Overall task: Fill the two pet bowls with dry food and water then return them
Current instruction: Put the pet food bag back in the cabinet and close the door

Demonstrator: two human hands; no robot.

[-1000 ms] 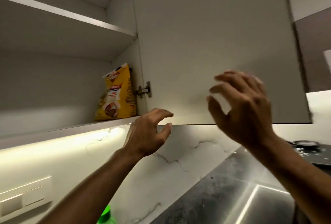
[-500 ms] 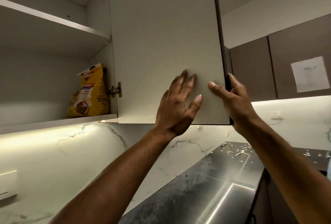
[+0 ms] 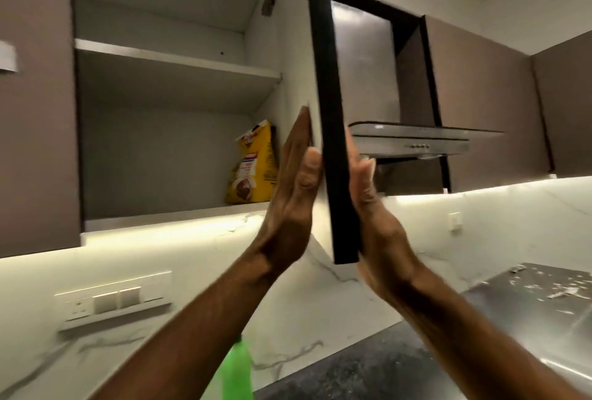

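Glossy yellow food bag (image 3: 253,169), matt cabinet door (image 3: 323,111), veined marble backsplash (image 3: 480,239) (polished).

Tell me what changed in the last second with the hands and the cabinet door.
Both hands came onto the cabinet door: the left hand lies flat on its inner face, the right hand on its outer face. The door now appears edge-on. The yellow food bag stayed on the lower shelf.

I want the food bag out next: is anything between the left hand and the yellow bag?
Nothing visible: the left hand lies flat on the cabinet door, whose inner side faces the yellow bag on the lower shelf.
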